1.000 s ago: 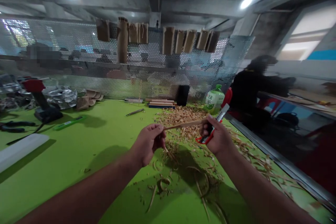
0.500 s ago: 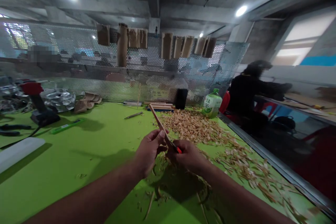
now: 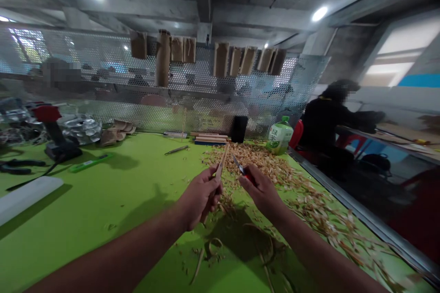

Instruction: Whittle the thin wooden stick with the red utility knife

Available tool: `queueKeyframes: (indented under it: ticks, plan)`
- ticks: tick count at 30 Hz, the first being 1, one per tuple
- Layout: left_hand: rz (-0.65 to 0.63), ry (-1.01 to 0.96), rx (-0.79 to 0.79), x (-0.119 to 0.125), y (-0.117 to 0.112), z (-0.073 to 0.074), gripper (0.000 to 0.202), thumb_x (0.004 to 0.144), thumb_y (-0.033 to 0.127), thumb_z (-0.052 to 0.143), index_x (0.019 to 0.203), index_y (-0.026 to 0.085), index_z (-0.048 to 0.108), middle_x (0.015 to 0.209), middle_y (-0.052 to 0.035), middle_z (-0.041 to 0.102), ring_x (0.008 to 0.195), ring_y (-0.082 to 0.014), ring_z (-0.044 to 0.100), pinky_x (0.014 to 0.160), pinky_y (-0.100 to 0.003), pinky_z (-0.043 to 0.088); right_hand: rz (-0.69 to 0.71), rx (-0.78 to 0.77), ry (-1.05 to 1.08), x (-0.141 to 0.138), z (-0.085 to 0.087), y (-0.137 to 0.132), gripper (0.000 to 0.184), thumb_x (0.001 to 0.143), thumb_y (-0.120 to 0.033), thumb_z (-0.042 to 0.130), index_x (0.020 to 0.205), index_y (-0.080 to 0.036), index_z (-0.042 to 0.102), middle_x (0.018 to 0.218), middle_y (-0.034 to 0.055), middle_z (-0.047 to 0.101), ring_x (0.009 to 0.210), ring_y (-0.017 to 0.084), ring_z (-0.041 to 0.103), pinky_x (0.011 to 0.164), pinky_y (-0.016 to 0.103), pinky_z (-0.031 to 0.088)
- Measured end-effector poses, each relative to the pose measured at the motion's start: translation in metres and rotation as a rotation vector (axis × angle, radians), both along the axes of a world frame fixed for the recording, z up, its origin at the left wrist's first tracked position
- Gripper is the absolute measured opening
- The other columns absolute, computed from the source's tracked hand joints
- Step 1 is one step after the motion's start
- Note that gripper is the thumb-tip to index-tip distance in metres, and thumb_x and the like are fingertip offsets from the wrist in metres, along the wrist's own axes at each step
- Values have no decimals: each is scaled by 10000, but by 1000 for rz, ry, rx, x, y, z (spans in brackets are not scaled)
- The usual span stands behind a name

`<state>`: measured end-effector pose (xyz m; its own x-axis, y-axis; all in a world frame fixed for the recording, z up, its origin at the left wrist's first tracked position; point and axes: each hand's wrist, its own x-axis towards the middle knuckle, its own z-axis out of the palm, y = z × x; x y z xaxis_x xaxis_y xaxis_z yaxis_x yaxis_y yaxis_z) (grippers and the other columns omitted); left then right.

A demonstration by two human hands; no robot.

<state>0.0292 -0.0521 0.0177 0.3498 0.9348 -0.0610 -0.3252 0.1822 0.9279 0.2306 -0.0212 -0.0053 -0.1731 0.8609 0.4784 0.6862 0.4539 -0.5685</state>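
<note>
My left hand (image 3: pixel 201 197) grips a thin pale wooden stick (image 3: pixel 220 165) that points up and away from me. My right hand (image 3: pixel 259 190) is shut on a red-handled craft knife (image 3: pixel 245 173), its narrow steel blade (image 3: pixel 237 164) angled toward the stick. Blade and stick stand a short gap apart. Below and beyond both hands, loose wood shavings (image 3: pixel 247 160) lie heaped on the green work table (image 3: pixel 103 206), with longer curls (image 3: pixel 213 247) under my wrists.
A green-capped bottle (image 3: pixel 280 138) and an upright black phone (image 3: pixel 239 128) stand by stacked wood strips (image 3: pixel 209 137). A white board (image 3: pixel 27 199) lies at left. A seated person (image 3: pixel 330 119) works beyond the table's metal right edge (image 3: pixel 360 210). A perforated metal screen (image 3: pixel 154 110) backs the table.
My hands have moved apart. The stick has swung more upright and the knife has come away from it, its blade now showing. Shavings are unchanged.
</note>
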Motion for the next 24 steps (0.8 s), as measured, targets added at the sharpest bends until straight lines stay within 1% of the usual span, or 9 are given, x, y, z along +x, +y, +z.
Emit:
queueKeyframes:
  ticks: [2,4,7,9,11,13,18,21,24]
  plan:
    - [-7,18,-7,1,-2,3,477,890,189,501,1357,235,414,712,41,507,442,-49,395,388,-150,326,39,50,-38,-1,2,-2,263,911,-463,473,849,-216,538,703,-13,519,643,147,483,596,257,354]
    - [-14,25,-8,1,-4,4,479,885,187,508,1352,237,420,699,46,495,438,-51,390,386,-153,325,87,88,-87,-4,3,-3,245,915,-446,481,879,-218,562,751,7,557,689,160,515,632,266,370]
    - [-66,9,-2,1,-4,3,400,869,249,548,1262,228,477,707,50,487,436,-49,376,371,-155,298,137,87,-162,-7,2,-4,250,925,-443,474,862,-225,578,756,20,574,692,166,525,640,273,375]
    - [-113,-18,-15,1,-5,2,354,854,288,570,1196,234,496,718,55,477,428,-40,348,356,-149,251,140,87,-178,-8,2,-5,266,928,-445,470,826,-224,577,733,21,571,669,164,520,625,271,373]
    - [-137,-39,-31,0,-6,2,325,846,295,577,1157,238,501,717,61,462,421,-30,317,350,-143,203,134,96,-177,-8,3,-6,260,927,-442,474,855,-224,596,748,30,591,682,169,536,626,271,377]
    - [-136,-40,-40,-1,-7,3,311,848,283,571,1147,232,503,707,64,449,418,-27,291,351,-144,178,120,104,-195,-8,4,-7,259,926,-442,477,903,-227,619,765,38,611,693,176,552,626,271,379]
    - [-110,30,-6,-2,-10,5,351,877,260,519,1226,227,509,661,66,408,423,-40,270,357,-158,170,71,130,-247,-4,4,-6,269,927,-430,477,965,-228,650,827,55,645,725,187,580,657,282,397]
    - [-104,82,13,-1,-12,8,426,890,263,502,1315,247,478,664,61,413,430,-43,276,367,-158,178,52,152,-235,1,6,-2,283,921,-438,485,990,-224,656,843,64,650,748,199,592,668,289,410]
    - [-113,99,15,-1,-14,10,494,893,252,497,1383,269,434,661,61,415,425,-43,263,368,-155,175,4,172,-193,7,8,3,282,905,-436,508,1001,-221,664,832,68,653,750,208,595,669,294,416]
